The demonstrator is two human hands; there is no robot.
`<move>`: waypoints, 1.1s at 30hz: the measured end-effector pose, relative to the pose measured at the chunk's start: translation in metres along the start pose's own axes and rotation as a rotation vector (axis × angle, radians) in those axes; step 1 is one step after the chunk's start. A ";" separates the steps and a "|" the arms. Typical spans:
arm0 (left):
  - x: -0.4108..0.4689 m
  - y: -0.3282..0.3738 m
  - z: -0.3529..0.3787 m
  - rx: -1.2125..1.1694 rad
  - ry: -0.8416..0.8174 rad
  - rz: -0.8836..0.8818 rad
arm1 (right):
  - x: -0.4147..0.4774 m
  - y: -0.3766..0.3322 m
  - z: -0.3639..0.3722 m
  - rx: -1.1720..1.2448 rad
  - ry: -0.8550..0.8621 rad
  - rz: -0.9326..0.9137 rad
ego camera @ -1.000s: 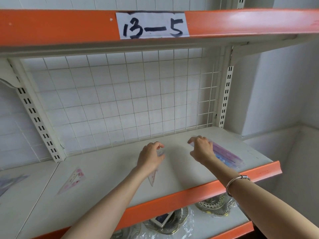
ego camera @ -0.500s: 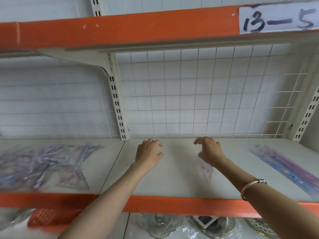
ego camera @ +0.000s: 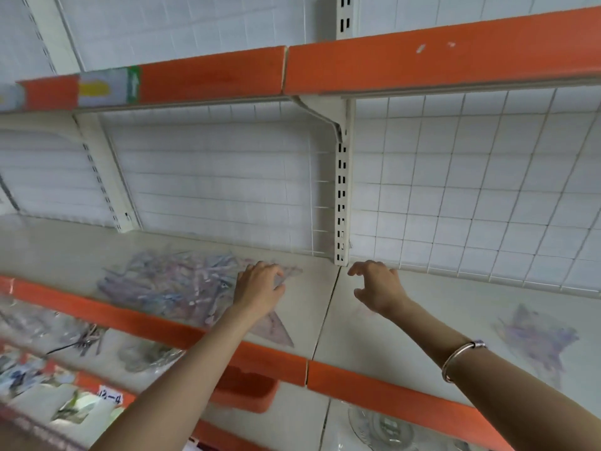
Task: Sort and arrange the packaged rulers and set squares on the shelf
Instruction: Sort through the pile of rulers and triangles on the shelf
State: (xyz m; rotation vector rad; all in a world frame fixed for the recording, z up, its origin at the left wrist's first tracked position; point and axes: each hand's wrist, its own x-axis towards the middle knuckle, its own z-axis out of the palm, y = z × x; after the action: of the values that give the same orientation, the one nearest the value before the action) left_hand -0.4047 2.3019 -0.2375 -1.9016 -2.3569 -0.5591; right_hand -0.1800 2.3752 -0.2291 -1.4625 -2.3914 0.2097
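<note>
A jumbled pile of packaged rulers and set squares (ego camera: 169, 284) lies blurred on the left section of the beige shelf (ego camera: 422, 323). My left hand (ego camera: 260, 289) reaches over the pile's right edge, its relaxed fingers lying on a clear set square pack (ego camera: 291, 274). Another set square (ego camera: 276, 333) lies near the orange front edge, below my left wrist. My right hand (ego camera: 377, 288) hovers over the seam between the two shelf sections with loosely curled fingers and holds nothing. A blurred purple pack (ego camera: 536, 336) lies alone on the right section.
A slotted upright post (ego camera: 341, 190) stands at the back between the sections, with wire grid panels behind. The upper shelf's orange edge (ego camera: 422, 60) hangs overhead. Below are an orange tray (ego camera: 244, 388), glass dishes (ego camera: 383, 428) and mixed packaged goods (ego camera: 48, 336).
The view has swung left along the shelf. Both hands moved left with it: the left now lies on the pile's edge, the right has left the set square on the right section.
</note>
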 end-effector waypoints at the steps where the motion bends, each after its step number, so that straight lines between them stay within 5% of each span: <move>1: 0.000 -0.014 -0.002 0.010 0.001 -0.006 | 0.004 -0.012 0.006 0.010 -0.007 -0.017; 13: 0.006 -0.128 -0.020 0.082 -0.077 -0.029 | 0.036 -0.132 0.058 0.096 -0.166 -0.192; 22: 0.007 -0.166 -0.014 0.026 -0.388 -0.011 | 0.038 -0.169 0.088 0.013 -0.357 -0.132; 33: 0.018 -0.181 -0.009 -0.161 -0.150 -0.165 | 0.050 -0.167 0.088 0.208 -0.299 -0.014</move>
State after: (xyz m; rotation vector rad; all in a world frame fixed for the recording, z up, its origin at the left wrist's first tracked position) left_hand -0.5835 2.2849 -0.2673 -1.8843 -2.6572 -0.6593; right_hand -0.3715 2.3467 -0.2530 -1.3993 -2.5137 0.6956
